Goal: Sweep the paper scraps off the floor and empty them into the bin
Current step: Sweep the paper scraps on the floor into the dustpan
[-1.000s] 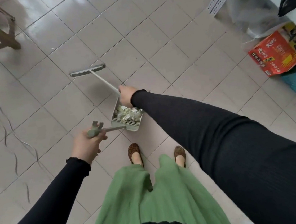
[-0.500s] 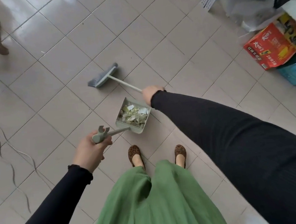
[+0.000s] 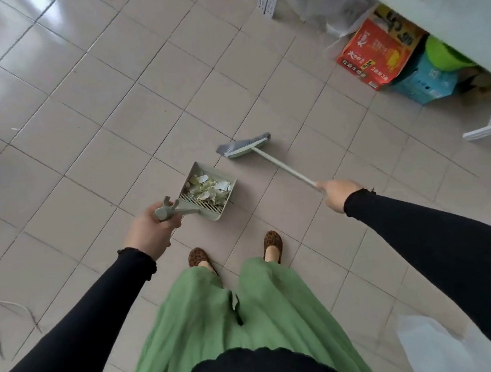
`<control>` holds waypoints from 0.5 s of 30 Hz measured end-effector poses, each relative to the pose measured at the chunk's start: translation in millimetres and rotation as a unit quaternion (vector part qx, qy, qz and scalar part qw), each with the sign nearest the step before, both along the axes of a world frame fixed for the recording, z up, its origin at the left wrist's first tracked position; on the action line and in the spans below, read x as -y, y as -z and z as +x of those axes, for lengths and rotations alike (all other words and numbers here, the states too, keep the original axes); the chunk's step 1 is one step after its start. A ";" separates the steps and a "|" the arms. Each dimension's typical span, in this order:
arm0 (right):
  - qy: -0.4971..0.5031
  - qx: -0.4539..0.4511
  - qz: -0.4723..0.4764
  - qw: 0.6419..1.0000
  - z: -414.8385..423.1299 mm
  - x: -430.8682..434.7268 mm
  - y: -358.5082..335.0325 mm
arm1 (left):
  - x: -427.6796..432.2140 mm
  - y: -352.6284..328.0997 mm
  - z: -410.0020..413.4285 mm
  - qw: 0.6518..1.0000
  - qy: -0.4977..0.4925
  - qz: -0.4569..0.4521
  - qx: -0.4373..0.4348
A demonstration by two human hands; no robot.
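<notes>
A pale green dustpan (image 3: 221, 181) hangs in front of my feet, filled with white and green paper scraps (image 3: 209, 188). My left hand (image 3: 152, 230) is closed around the end of its long handle. The broom (image 3: 243, 146), with grey bristles and a white stick, is to the right of the dustpan, its head low over the tiles. My right hand (image 3: 338, 194) grips the broom's stick. No bin is clearly in view.
A red carton (image 3: 375, 53), a blue box (image 3: 426, 84) and a green bowl (image 3: 444, 55) sit under a white counter (image 3: 466, 5) at the right. A white plastic bag (image 3: 439, 347) lies at the lower right. Thin wires (image 3: 7, 307) trail on the tiles at the left.
The view has turned to the right. My right hand swung the broom from the left of the dustpan over to its right. The dustpan stays in my left hand.
</notes>
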State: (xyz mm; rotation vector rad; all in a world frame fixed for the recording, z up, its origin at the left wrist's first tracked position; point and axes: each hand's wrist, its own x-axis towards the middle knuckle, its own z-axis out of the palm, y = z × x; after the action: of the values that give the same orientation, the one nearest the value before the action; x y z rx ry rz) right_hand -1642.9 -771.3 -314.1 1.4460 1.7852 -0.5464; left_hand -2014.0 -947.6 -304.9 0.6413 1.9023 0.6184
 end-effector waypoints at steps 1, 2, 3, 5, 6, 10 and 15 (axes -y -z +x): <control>0.037 -0.019 -0.010 0.999 17.3 5.3 -5.1 | -6.3 -0.5 8.3 1.000 0.011 0.000 -0.006; 0.094 -0.053 -0.020 0.994 34.5 11.3 -8.8 | -12.7 -0.7 16.9 1.000 0.025 0.000 -0.013; 0.161 -0.094 -0.028 0.982 51.8 18.1 -11.6 | -18.9 -0.9 25.7 0.999 0.039 0.000 -0.019; 0.274 -0.152 -0.029 0.949 84.0 31.8 -15.7 | -32.4 -1.3 43.9 0.998 0.060 -0.002 -0.024; 0.313 -0.173 -0.029 0.933 96.5 37.8 -18.1 | -38.8 -1.1 52.7 0.997 0.067 -0.005 -0.028; 0.374 -0.237 -0.014 0.897 113.6 38.1 -21.5 | -64.4 0.9 83.6 0.996 0.085 -0.012 -0.034; 0.366 -0.239 -0.010 0.900 96.7 -4.9 5.8 | -96.3 5.9 121.5 0.994 0.088 -0.037 -0.048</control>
State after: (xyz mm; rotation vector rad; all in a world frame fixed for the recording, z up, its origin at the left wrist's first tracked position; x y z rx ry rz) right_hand -1546.2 -766.3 -319.8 2.0957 1.5068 -1.3985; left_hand -1892.5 -851.3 -310.8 0.7926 1.9235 0.4093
